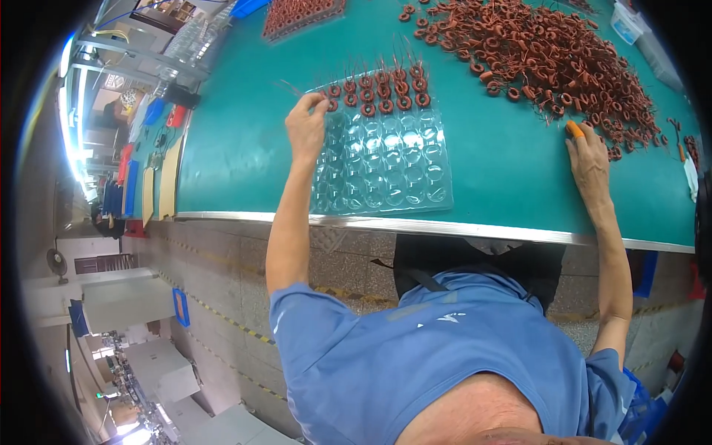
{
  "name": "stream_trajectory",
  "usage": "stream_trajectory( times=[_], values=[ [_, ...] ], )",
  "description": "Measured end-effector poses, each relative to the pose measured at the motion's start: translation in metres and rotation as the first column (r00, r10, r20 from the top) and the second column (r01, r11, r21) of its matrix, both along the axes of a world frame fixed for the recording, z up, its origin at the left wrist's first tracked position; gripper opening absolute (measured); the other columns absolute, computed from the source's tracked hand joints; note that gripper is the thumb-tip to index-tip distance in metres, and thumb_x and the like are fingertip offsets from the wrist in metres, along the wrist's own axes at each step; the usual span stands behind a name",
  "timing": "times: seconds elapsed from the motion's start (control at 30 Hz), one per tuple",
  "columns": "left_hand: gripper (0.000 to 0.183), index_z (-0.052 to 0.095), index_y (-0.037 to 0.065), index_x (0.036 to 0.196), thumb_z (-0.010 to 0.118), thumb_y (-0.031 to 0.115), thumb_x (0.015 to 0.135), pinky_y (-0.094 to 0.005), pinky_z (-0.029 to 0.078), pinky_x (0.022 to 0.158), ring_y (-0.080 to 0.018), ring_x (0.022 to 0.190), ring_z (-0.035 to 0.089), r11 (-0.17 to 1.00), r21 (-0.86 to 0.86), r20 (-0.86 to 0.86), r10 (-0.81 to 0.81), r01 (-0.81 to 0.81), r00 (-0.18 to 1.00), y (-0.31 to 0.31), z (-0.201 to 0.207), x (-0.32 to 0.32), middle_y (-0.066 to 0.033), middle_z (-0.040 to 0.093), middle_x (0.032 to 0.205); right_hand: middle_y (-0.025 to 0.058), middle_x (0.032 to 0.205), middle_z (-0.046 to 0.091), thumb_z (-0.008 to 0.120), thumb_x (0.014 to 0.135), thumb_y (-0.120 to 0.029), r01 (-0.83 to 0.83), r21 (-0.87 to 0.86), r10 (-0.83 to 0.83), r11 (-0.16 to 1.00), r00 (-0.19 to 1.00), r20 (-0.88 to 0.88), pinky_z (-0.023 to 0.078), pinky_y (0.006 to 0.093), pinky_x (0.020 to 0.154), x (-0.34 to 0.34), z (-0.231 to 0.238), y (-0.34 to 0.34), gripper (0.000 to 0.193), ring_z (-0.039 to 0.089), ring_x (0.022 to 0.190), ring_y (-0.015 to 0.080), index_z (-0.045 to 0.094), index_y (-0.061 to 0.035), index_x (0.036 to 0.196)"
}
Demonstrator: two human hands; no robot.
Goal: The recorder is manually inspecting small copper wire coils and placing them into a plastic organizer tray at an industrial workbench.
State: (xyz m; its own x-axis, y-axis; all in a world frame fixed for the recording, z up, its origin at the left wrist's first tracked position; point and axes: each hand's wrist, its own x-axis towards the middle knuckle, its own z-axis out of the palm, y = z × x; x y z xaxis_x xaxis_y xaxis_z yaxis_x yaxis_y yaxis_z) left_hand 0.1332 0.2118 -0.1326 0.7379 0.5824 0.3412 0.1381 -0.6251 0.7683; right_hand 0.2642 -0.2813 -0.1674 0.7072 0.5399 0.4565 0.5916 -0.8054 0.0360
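My left hand is at the far left corner of a clear plastic tray, its thumb and fingers closed on a small ring coil wound with reddish-brown wire. Thin wire ends stick out beside those fingers. Several such coils stand in the far rows of the tray, their leads pointing up; its nearer round pockets hold none. To the right, my right hand rests at the near edge of a big heap of loose coils. Its fingers are stretched out, and an orange finger cot covers one fingertip.
Another tray filled with coils lies at the far left of the green table. White plastic containers stand at the far right. A metal edge runs along the table's near side. Shelving is on the left.
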Motion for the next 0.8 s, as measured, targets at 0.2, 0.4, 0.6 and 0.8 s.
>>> stream_trajectory(
  times=[0.2, 0.4, 0.6, 0.8],
  values=[
    [0.014, 0.068, 0.001, 0.09, 0.066, 0.011, 0.082, -0.0317, 0.047, 0.076, -0.0221, 0.083, 0.063, 0.991, 0.126, 0.0, -0.035, 0.035, 0.999, 0.008, -0.03, 0.028, -0.011, 0.067, 0.088, 0.0129, 0.106, 0.06, 0.062, 0.087, -0.014, 0.12, -0.152, -0.129, 0.981, 0.99, -0.051, 0.043, 0.0416, 0.089, -0.003, 0.017, -0.022, 0.029, 0.058, 0.096, 0.0282, 0.059, -0.0019, 0.114],
    [0.02, 0.063, 0.0, 0.088, 0.065, 0.02, 0.086, -0.0352, 0.046, 0.071, -0.0231, 0.079, 0.06, 0.963, 0.266, -0.052, -0.022, 0.035, 0.998, 0.001, -0.006, 0.018, -0.0109, 0.063, 0.083, 0.0118, 0.096, 0.065, 0.065, 0.085, -0.014, 0.025, 0.24, 0.008, 0.97, 0.99, -0.138, 0.042, 0.0404, 0.088, -0.001, 0.046, -0.02, 0.028, 0.058, 0.094, 0.0292, 0.063, -0.0049, 0.111],
    [0.035, 0.053, 0.001, 0.112, 0.044, 0.033, 0.101, -0.0273, 0.05, 0.065, -0.0136, 0.069, 0.061, 0.74, -0.431, 0.095, -0.532, 0.517, 0.841, -0.182, 0.024, -0.034, -0.0074, 0.063, 0.081, 0.009, 0.099, 0.067, 0.078, 0.071, -0.005, -0.437, 0.473, 0.444, 0.765, 0.89, 0.105, 0.047, 0.0407, 0.087, -0.053, 0.082, 0.008, 0.045, 0.061, 0.091, 0.0258, 0.061, -0.0003, 0.112],
    [0.036, 0.047, 0.0, 0.117, 0.044, 0.031, 0.102, -0.0238, 0.047, 0.062, -0.0109, 0.064, 0.057, 0.184, -0.67, 0.331, -0.793, 0.719, 0.511, -0.285, 0.016, -0.025, -0.0081, 0.059, 0.082, 0.0076, 0.1, 0.06, 0.079, 0.073, -0.016, -0.503, 0.524, 0.613, 0.687, 0.789, -0.046, 0.046, 0.0392, 0.089, -0.097, 0.089, 0.029, 0.058, 0.059, 0.096, 0.0257, 0.055, -0.0038, 0.125]
  ],
)
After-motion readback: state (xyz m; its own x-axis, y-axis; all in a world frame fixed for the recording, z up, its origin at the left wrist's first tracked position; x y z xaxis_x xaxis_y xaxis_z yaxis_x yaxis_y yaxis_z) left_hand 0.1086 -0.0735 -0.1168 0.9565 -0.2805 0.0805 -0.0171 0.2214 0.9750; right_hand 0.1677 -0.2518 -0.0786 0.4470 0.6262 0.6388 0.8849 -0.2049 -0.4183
